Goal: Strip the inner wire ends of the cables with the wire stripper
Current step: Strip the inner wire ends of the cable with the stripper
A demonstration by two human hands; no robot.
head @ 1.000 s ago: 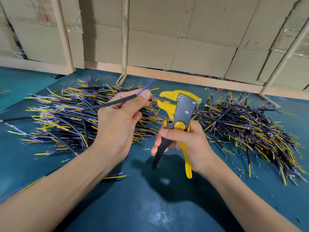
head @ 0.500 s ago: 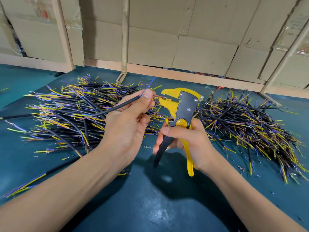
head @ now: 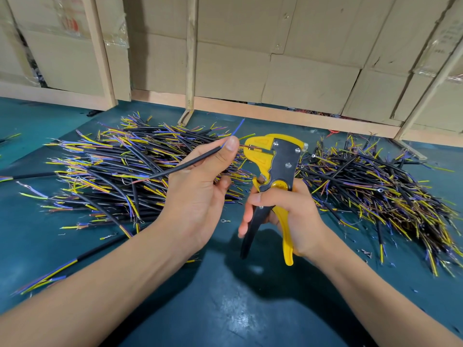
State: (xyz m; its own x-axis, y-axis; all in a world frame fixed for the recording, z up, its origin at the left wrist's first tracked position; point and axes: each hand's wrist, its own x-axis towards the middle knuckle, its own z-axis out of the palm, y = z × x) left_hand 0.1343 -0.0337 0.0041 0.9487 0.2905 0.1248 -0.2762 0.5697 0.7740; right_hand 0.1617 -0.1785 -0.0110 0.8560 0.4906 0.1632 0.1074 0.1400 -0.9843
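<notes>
Since the earlier frame, the left hand (head: 198, 194) has brought the cable (head: 185, 166) toward three o'clock, its brown wire (head: 246, 146) now entering the stripper (head: 275, 171). It pinches the cable; the right hand (head: 288, 211) grips the handles. Best to seat only the wire tip, keep it straight, then squeeze.

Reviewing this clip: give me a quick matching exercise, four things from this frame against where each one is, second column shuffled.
Things:
1. wire stripper
2. black cable
3. blue inner wire
4. brown inner wire

Places:
A. pinched in the left hand
B. reaching into the stripper's yellow head
C. sticking up free past the thumb
D. gripped in the right hand

Pairs: 1-D, 2-A, 3-C, 4-B
</notes>
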